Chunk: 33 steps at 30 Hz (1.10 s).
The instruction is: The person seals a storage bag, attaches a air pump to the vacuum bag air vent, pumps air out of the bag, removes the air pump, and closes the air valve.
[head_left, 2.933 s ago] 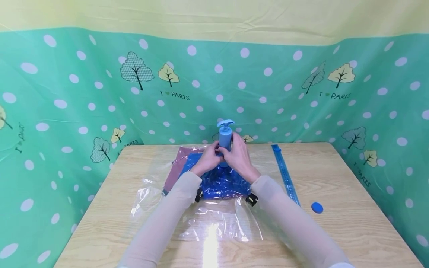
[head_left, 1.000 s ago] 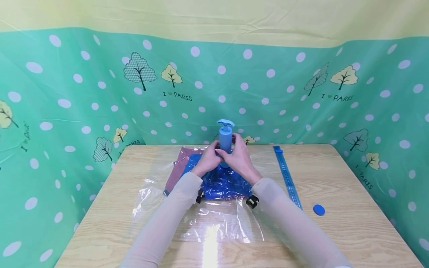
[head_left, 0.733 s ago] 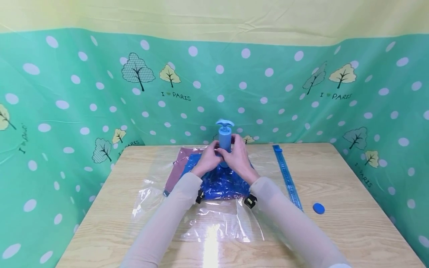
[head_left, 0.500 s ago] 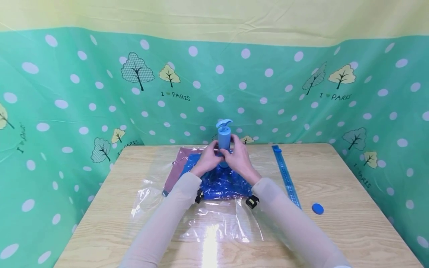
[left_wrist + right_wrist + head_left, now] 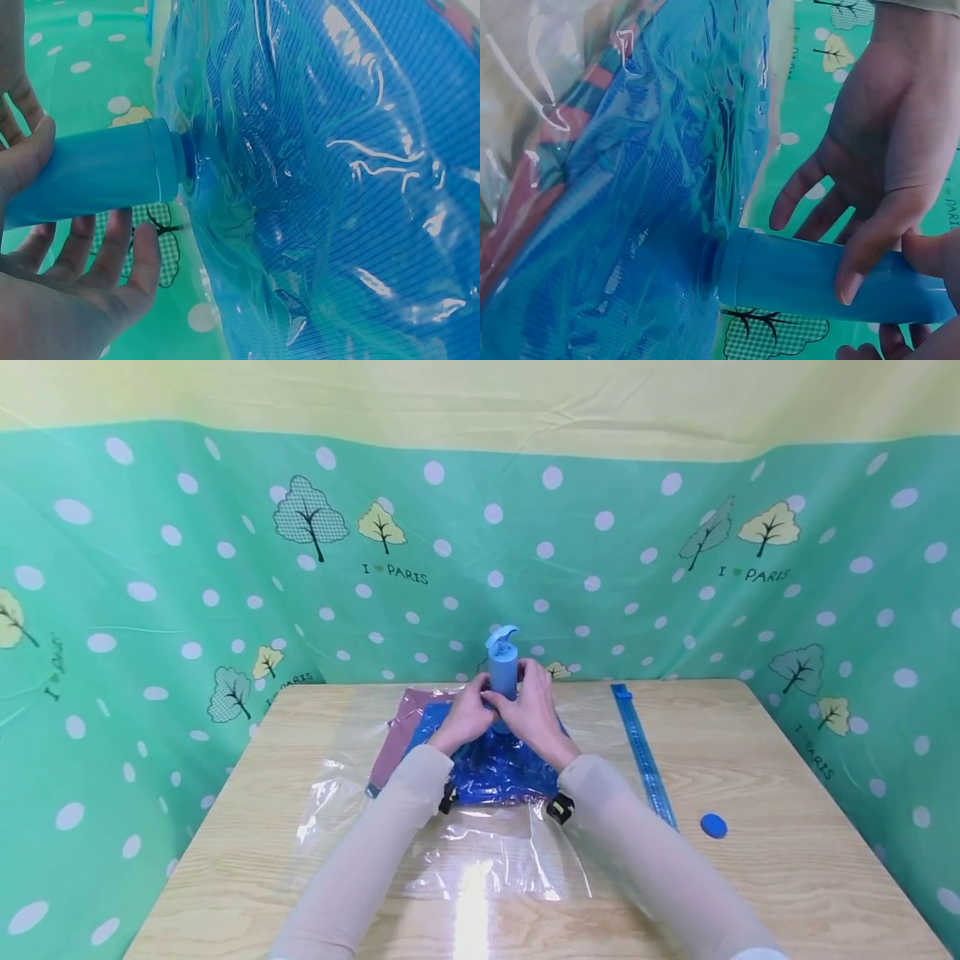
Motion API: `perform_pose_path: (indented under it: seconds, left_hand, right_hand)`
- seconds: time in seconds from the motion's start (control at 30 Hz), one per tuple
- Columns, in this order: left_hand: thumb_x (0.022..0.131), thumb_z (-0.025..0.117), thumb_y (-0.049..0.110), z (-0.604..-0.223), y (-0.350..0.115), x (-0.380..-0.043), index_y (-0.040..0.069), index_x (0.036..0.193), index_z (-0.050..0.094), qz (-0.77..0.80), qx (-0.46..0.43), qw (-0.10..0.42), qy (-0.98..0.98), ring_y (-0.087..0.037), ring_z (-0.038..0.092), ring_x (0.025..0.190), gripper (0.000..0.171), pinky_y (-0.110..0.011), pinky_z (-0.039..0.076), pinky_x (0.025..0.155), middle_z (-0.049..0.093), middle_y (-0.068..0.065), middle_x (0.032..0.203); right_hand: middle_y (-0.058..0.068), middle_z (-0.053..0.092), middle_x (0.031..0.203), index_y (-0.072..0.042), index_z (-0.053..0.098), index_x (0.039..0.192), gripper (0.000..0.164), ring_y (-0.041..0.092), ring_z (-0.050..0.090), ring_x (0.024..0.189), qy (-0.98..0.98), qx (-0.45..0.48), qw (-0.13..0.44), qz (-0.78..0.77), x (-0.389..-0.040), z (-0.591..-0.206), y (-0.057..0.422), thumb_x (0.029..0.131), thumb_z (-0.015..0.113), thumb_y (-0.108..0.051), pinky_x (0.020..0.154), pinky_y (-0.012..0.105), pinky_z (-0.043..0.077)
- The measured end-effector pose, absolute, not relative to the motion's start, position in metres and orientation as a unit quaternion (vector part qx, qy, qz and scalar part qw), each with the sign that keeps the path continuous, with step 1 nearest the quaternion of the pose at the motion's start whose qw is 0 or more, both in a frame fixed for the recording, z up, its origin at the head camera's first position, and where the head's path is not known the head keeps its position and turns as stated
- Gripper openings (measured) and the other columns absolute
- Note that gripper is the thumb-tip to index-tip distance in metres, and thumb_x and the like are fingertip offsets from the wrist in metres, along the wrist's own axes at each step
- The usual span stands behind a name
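A blue hand pump (image 5: 503,670) with a curved handle on top stands upright on a clear plastic storage bag (image 5: 487,860). Its base meets the bag's surface in the left wrist view, beside the wrinkled film (image 5: 240,172). Under the plastic lies blue ribbed cloth (image 5: 375,240); a mauve-pink cloth (image 5: 396,739) shows at its left. My left hand (image 5: 467,717) holds the pump's barrel from the left, and my right hand (image 5: 534,714) grips it from the right. In the right wrist view, my right thumb lies across the barrel (image 5: 795,277).
The bag's blue zip strip (image 5: 641,752) runs along its right side with a slider near the far end. A small blue disc (image 5: 713,826) lies on the wooden table (image 5: 795,877) to the right. A green dotted curtain (image 5: 637,593) hangs behind and at both sides.
The pump's handle has turned, its crosspiece now pointing more toward and away from me than half a second or more ago. Both hands stay around the barrel; the bag and disc keep their places.
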<state>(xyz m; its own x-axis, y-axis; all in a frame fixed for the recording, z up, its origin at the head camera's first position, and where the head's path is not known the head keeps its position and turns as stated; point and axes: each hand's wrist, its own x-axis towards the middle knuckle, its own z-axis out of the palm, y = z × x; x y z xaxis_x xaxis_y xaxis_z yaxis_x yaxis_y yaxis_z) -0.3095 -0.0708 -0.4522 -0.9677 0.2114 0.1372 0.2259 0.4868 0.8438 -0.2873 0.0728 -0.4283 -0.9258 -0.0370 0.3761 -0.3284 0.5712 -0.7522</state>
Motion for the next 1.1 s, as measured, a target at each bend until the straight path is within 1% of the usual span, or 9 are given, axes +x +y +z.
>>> perform_pose_path:
  seconds: [0.17,0.3,0.4,0.53,0.63,0.7,0.83,1.0,1.1]
  left_hand:
    - [0.088,0.078,0.002,-0.453,-0.071,-0.308,0.0,0.138,0.053,-0.495,-0.128,0.007,-0.86,-0.036,0.064,0.115,0.056,-0.048,0.055,0.097,0.064,-0.021,0.128]
    - [0.086,0.077,0.0,-0.455,-0.07,-0.308,-0.001,0.141,0.053,-0.494,-0.129,0.01,-0.86,-0.038,0.064,0.117,0.061,-0.048,0.055,0.097,0.064,-0.022,0.129]
    - [0.086,0.074,-0.002,-0.454,-0.068,-0.308,-0.001,0.145,0.052,-0.486,-0.13,0.014,-0.864,-0.038,0.063,0.12,0.063,-0.049,0.054,0.099,0.064,-0.023,0.132]
    - [0.089,0.068,-0.004,-0.451,-0.066,-0.307,-0.001,0.145,0.052,-0.481,-0.129,0.017,-0.867,-0.038,0.062,0.124,0.058,-0.05,0.051,0.104,0.063,-0.022,0.135]
    - [0.089,0.068,-0.004,-0.451,-0.066,-0.308,0.0,0.145,0.053,-0.485,-0.124,0.017,-0.866,-0.037,0.062,0.124,0.058,-0.05,0.05,0.106,0.064,-0.022,0.135]
    - [0.087,0.07,-0.005,-0.452,-0.065,-0.308,-0.001,0.145,0.053,-0.487,-0.123,0.018,-0.865,-0.037,0.062,0.124,0.06,-0.05,0.05,0.106,0.064,-0.022,0.135]
    - [0.087,0.072,-0.005,-0.451,-0.063,-0.307,-0.001,0.144,0.053,-0.487,-0.117,0.016,-0.865,-0.038,0.062,0.125,0.06,-0.05,0.05,0.106,0.063,-0.022,0.135]
    - [0.089,0.072,-0.005,-0.45,-0.061,-0.305,0.0,0.143,0.053,-0.491,-0.105,0.01,-0.864,-0.037,0.062,0.124,0.058,-0.049,0.052,0.103,0.063,-0.022,0.135]
    - [0.089,0.072,-0.005,-0.449,-0.06,-0.304,0.0,0.141,0.053,-0.492,-0.102,0.01,-0.864,-0.037,0.063,0.123,0.056,-0.049,0.053,0.101,0.063,-0.021,0.134]
  right_hand:
    - [0.024,0.055,0.14,0.004,0.046,0.146,0.06,0.042,0.048,0.132,-0.866,0.116,0.143,0.465,-0.284,-0.424,0.077,0.097,0.078,-0.013,0.107,0.051,0.042]
    - [0.025,0.054,0.145,0.002,0.042,0.152,0.063,0.044,0.049,0.135,-0.862,0.129,0.117,0.477,-0.282,-0.422,0.079,0.099,0.074,-0.008,0.112,0.053,0.041]
    - [0.025,0.054,0.145,0.001,0.041,0.153,0.068,0.043,0.051,0.135,-0.859,0.136,0.115,0.48,-0.282,-0.424,0.079,0.097,0.077,-0.013,0.112,0.054,0.04]
    - [0.022,0.055,0.139,0.0,0.042,0.148,0.075,0.039,0.052,0.13,-0.867,0.123,0.129,0.466,-0.284,-0.428,0.078,0.093,0.084,-0.028,0.106,0.051,0.045]
    - [0.019,0.056,0.132,-0.001,0.046,0.143,0.074,0.036,0.054,0.124,-0.871,0.11,0.135,0.46,-0.287,-0.432,0.078,0.091,0.086,-0.034,0.101,0.048,0.047]
    - [0.017,0.058,0.128,-0.002,0.048,0.14,0.071,0.036,0.056,0.12,-0.867,0.108,0.139,0.466,-0.287,-0.434,0.079,0.09,0.087,-0.032,0.097,0.047,0.049]
    - [0.016,0.06,0.127,-0.002,0.052,0.137,0.065,0.035,0.06,0.117,-0.863,0.113,0.147,0.47,-0.288,-0.435,0.08,0.09,0.088,-0.028,0.097,0.047,0.05]
    - [0.018,0.062,0.131,-0.001,0.054,0.14,0.064,0.038,0.062,0.119,-0.867,0.122,0.155,0.458,-0.286,-0.434,0.081,0.091,0.087,-0.024,0.1,0.049,0.049]
    - [0.019,0.063,0.129,0.001,0.055,0.141,0.062,0.037,0.062,0.116,-0.869,0.128,0.158,0.451,-0.284,-0.433,0.081,0.091,0.086,-0.021,0.099,0.049,0.049]
